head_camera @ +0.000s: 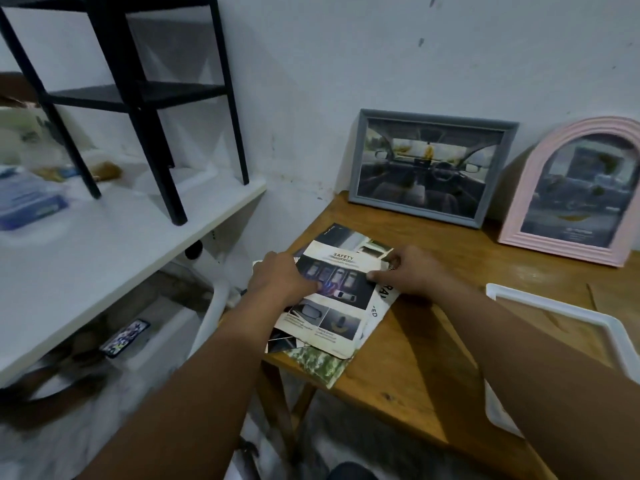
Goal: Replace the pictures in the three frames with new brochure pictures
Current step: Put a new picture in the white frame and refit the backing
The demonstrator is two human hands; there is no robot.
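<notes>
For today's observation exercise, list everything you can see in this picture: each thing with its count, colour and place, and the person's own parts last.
Wooden table: one, brown, right half of the view.
Brochure pages: a small stack, mostly dark and cream, on the table's left end.
Grey frame: one, holds a car-interior picture, leaning on the wall at the table's back.
Pink arched frame: one, right of the grey frame.
White frame: one, lying flat at the table's right.
White shelf: one, left.
Black rack: one, standing on the white shelf.
Phone: one, dark, below the shelf.
Left hand: presses on the top page.
Right hand: pinches the top page's right edge.
</notes>
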